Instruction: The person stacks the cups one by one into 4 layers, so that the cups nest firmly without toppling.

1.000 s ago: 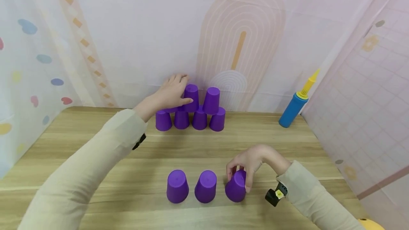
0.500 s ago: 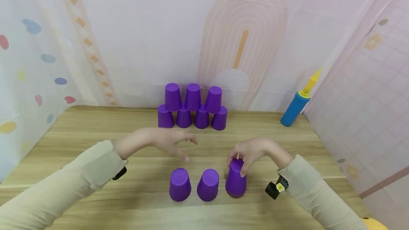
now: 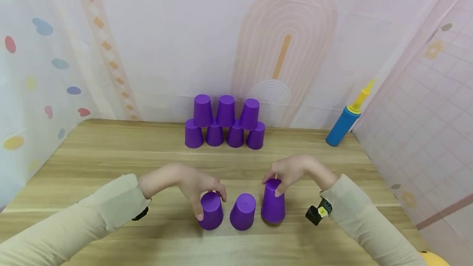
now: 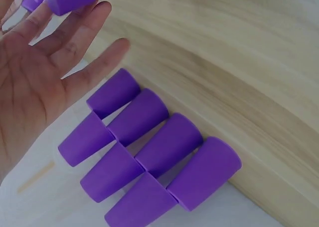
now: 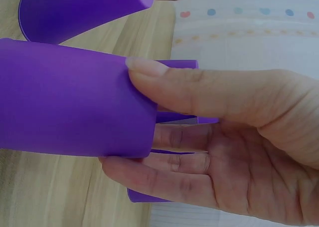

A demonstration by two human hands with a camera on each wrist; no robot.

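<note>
Since the last frame my left hand (image 3: 192,186) has dropped onto the left upturned purple plastic cup (image 3: 211,210).

From the head view, its fingers curl over that cup's top on the wooden table (image 3: 92,163); my right hand (image 3: 292,171) pinches the right purple cup (image 3: 273,201) beside the middle purple cup (image 3: 242,212), the seven-cup purple pyramid (image 3: 225,122) behind. My left wrist view shows fingers (image 4: 75,42) spread. My right wrist view shows thumb and fingers (image 5: 164,82) clamping the cup.

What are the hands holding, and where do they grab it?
The right hand pinches the right purple cup near its upturned base. The left hand curls over the left purple cup, fingers at its top and side.
</note>
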